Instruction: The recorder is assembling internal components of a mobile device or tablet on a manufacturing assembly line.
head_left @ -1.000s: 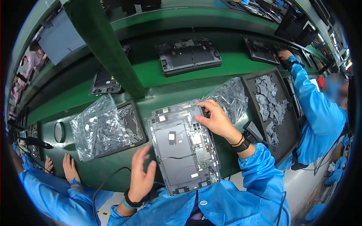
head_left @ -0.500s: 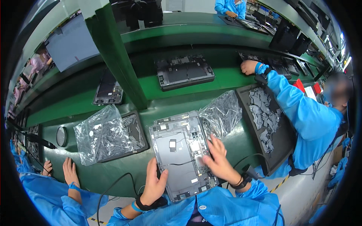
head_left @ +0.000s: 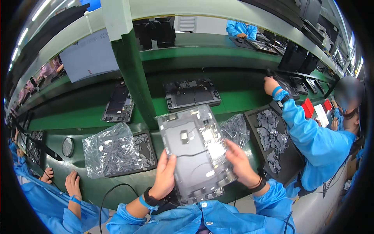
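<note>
I hold an opened tablet (head_left: 187,163) up in front of me, its bare inside facing me. It has a grey inner panel, a dark cable across the middle and a shiny circuit board along its right side; motion blurs it slightly. My left hand (head_left: 165,177) grips the lower left edge, thumb over the front. On the right edge, my right hand (head_left: 239,162) is closed too, with its fingertips partly hidden. Beneath the held tablet, the corner of another opened unit (head_left: 217,192) shows.
To the left, a clear plastic bag (head_left: 111,150) overlaps a dark tray (head_left: 147,150) of small grey strips. Right of me, a black tray (head_left: 286,167) holds grey pieces. More opened tablets (head_left: 193,94) lie behind a green post (head_left: 134,78). Co-workers' hands (head_left: 270,85) flank me.
The tablet has risen off the unit under it and tilted toward me. My right hand has moved from over its circuit board to its right edge. The right co-worker's hand has shifted.
</note>
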Demonstrator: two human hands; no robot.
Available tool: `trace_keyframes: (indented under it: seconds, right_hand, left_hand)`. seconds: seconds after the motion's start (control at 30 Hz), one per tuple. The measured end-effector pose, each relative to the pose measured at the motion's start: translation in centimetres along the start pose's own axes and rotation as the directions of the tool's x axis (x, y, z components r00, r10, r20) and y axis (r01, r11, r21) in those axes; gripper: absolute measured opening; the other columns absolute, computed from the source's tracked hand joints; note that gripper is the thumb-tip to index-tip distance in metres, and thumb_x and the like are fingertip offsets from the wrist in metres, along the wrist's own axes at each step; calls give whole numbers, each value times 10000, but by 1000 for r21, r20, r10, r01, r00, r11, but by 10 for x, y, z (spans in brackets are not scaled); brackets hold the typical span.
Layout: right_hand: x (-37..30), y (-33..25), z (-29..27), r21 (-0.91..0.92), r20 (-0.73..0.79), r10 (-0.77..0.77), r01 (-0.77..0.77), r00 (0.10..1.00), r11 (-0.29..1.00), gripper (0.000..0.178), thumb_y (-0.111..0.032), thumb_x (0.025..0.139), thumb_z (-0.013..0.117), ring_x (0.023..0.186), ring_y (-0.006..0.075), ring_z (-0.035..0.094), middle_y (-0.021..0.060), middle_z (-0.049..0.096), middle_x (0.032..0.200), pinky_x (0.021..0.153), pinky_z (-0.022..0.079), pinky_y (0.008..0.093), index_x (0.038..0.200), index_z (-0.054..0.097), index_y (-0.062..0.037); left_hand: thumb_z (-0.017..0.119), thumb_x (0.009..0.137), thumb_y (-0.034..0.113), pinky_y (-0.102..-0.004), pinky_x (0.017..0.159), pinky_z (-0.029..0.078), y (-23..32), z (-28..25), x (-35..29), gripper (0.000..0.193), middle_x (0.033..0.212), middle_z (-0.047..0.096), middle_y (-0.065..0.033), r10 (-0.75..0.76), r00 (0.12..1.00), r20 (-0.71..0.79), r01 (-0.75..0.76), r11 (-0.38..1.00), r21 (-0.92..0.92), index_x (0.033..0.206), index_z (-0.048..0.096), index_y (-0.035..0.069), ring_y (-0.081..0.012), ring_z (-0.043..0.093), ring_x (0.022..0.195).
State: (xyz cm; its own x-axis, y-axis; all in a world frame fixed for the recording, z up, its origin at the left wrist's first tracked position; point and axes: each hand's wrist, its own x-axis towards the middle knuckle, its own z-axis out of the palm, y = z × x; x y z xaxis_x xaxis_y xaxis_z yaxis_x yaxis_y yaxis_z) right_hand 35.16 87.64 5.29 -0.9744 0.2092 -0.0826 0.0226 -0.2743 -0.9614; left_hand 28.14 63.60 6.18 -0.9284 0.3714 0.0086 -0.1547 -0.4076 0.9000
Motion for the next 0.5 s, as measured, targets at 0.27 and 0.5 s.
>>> trace_keyframes:
  seconds: [0.27, 0.5]
  right_hand:
    - [187, -90, -139, -228, -84, -96, 74, 992, 971, 421, -49, 961, 477, 1032, 162, 629, 103, 647, 1209, 917, 506, 293, 1372, 483, 44]
    - [300, -66, -272, -505, -252, -147, -1, 956, 863, 426, -62, 923, 508, 1149, 239, 583, 123, 620, 1274, 996, 442, 348, 1335, 531, 43]
  left_hand:
    - [502, 1008, 121, -343, 942, 475, -4, -35, 12, 423, 1296, 563, -144, -126, 989, 77, 121, 991, 63, 1406, 417, 5, -220, 587, 1115]
    - [516, 992, 85, -316, 850, 510, -3, -50, 14, 251, 1115, 655, -147, -143, 989, -25, 143, 990, 19, 1215, 543, -27, -198, 645, 956]
